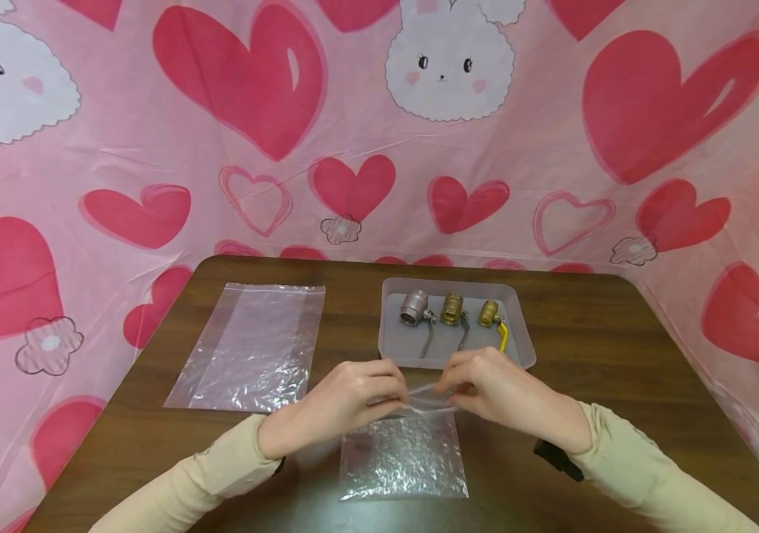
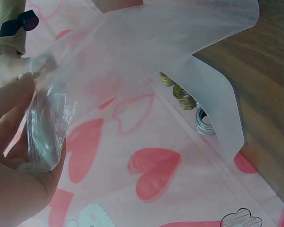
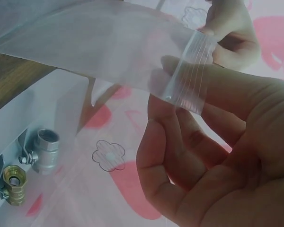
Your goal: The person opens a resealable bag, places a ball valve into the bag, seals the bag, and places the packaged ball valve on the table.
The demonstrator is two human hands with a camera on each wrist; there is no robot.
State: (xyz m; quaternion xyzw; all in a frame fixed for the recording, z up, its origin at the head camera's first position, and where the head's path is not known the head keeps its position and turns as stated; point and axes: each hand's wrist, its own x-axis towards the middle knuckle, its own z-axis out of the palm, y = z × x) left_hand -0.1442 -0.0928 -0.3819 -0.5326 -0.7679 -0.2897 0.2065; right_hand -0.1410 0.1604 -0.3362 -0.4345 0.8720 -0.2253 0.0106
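Observation:
A small clear zip-lock bag [image 1: 406, 463] is held by its top edge over the near part of the table. At the left end of that edge, my left hand [image 1: 355, 396] pinches the plastic between thumb and fingers. My right hand [image 1: 495, 385] pinches the other end, with the ridged zip strip [image 3: 191, 68] between thumb and forefinger in the right wrist view. Just beyond the hands stands a translucent tray [image 1: 523, 314]. It holds a silver ball valve [image 1: 414, 306], a brass ball valve [image 1: 452, 307] and a smaller brass one [image 1: 489, 312] with a yellow lever.
A larger clear zip-lock bag [image 1: 255, 333] lies flat on the left of the dark wooden table [image 1: 592, 326]. A pink curtain [image 1: 366, 81] with hearts and rabbits hangs behind the table and along its sides.

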